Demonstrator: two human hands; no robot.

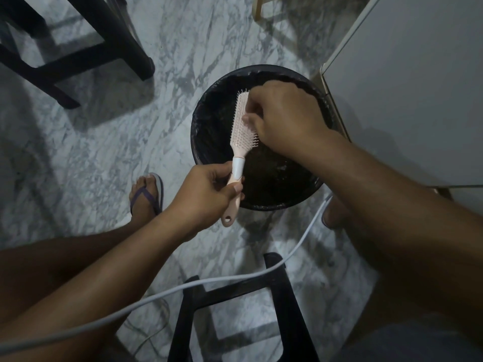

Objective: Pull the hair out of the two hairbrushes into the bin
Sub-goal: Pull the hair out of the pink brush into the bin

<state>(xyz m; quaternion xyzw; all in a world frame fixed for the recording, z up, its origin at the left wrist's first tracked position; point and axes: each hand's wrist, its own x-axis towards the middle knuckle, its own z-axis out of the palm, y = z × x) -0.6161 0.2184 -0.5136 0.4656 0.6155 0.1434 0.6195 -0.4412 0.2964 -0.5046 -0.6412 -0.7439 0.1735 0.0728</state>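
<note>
A pale pink hairbrush (241, 131) with a white collar on its handle is held over a round black bin (209, 118) lined with a black bag. My left hand (209, 194) grips the brush handle, bristles facing right. My right hand (282, 118) is over the bristle side of the brush head, fingers curled and pinching in among the bristles. The hair itself is too small and hidden to make out. Only one hairbrush is in view.
The bin stands on a grey marble floor beside a white cabinet (405, 87). A black stool frame (235, 309) is below me and another (78, 48) at the top left. A white cable (183, 286) crosses the foreground. My foot in a flip-flop (147, 194) is left of the bin.
</note>
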